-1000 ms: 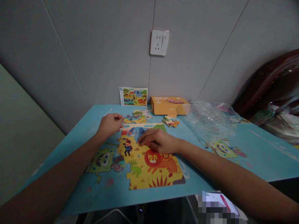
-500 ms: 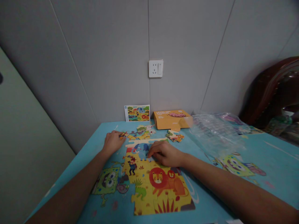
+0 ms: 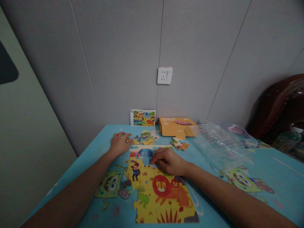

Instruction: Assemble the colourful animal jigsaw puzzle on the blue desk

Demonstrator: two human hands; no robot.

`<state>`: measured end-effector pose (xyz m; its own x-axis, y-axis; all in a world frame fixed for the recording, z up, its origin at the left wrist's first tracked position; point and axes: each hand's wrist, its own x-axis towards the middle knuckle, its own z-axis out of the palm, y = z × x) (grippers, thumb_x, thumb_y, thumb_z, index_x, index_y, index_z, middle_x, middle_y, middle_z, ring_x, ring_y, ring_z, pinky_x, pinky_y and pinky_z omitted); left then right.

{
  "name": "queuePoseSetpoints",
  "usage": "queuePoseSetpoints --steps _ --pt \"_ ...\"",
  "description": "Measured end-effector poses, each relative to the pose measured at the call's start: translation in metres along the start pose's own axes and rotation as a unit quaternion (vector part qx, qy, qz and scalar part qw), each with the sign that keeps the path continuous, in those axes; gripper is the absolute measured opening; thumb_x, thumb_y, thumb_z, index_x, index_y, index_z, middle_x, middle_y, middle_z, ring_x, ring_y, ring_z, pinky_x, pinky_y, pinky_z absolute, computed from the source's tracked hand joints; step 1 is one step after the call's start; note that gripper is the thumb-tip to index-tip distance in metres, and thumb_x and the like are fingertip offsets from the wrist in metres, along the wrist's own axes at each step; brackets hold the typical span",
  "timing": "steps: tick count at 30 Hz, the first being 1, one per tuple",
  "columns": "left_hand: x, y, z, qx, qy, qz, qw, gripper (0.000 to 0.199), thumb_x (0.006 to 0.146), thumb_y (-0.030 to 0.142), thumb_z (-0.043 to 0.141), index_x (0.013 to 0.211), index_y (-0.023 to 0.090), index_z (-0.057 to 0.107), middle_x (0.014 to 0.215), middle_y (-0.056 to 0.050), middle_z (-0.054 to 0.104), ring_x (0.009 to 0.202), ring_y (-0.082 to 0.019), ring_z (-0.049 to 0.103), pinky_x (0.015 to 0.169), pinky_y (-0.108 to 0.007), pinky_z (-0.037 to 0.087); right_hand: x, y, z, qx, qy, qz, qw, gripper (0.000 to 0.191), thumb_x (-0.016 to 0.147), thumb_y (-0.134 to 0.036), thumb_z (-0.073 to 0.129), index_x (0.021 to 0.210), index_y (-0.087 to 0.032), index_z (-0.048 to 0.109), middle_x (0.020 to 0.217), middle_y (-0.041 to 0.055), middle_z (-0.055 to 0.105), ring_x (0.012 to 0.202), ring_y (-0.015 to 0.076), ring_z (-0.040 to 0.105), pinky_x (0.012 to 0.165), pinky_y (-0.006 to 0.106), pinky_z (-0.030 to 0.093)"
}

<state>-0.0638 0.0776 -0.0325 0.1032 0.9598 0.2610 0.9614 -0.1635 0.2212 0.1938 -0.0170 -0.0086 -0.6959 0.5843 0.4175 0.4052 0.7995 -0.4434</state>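
A partly assembled jigsaw puzzle [image 3: 154,196] lies on the table, with an elephant, a figure in a hat, lions and a green crocodile. Beyond its upper left corner, my left hand [image 3: 120,143] has its thumb and fingers closed around a small puzzle piece [image 3: 127,139], mostly covered. My right hand [image 3: 169,161] rests on the puzzle beside the elephant, fingers curled, with nothing seen in them; it hides part of the picture. Loose puzzle pieces [image 3: 147,139] lie above the puzzle, close to my left hand. More pieces [image 3: 180,144] sit beyond my right hand.
A picture card [image 3: 142,118] leans against the wall beside an orange puzzle box [image 3: 177,126]. Clear plastic wrapping [image 3: 220,142] spreads to the right. The blue cartoon tablecloth [image 3: 95,152] covers the table. A dark red chair [image 3: 273,98] stands at the far right.
The view has shifted, so everything sits slightly lower and to the right. My left hand covers more of the small piece. My right hand stays on the puzzle.
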Motion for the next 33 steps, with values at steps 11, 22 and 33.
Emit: queuePoseSetpoints --steps 11,22,33 --pt "-0.002 0.009 0.002 -0.034 -0.024 0.018 0.999 0.035 0.085 0.045 0.049 0.112 0.028 0.063 0.125 -0.007 0.057 0.119 -0.032 0.041 0.095 -0.048 0.035 0.001 -0.001 0.005 0.022 -0.004 0.003 1.0 0.033 0.073 0.003 0.048 0.085 -0.016 0.073 0.084 0.0053 0.069 0.077 0.015 0.062 0.075 0.025 0.048" --pt "0.003 -0.001 0.005 -0.027 0.003 -0.033 0.999 0.03 0.084 0.038 0.05 0.106 0.027 0.067 0.12 -0.01 0.058 0.112 -0.034 0.048 0.091 -0.051 0.04 0.001 0.0 0.003 0.005 -0.015 0.024 1.0 0.035 0.072 0.001 0.046 0.086 -0.017 0.073 0.083 0.004 0.07 0.079 0.0149 0.063 0.077 0.026 0.049" --pt "0.003 0.001 0.004 -0.081 -0.006 0.204 0.976 0.034 0.086 0.032 0.045 0.11 0.027 0.069 0.126 -0.003 0.061 0.119 -0.025 0.051 0.104 -0.042 0.037 -0.025 0.063 -0.078 -0.271 0.118 0.427 0.854 0.032 0.084 -0.035 0.053 0.099 -0.013 0.071 0.095 0.0134 0.071 0.088 0.0243 0.065 0.073 0.029 0.044"
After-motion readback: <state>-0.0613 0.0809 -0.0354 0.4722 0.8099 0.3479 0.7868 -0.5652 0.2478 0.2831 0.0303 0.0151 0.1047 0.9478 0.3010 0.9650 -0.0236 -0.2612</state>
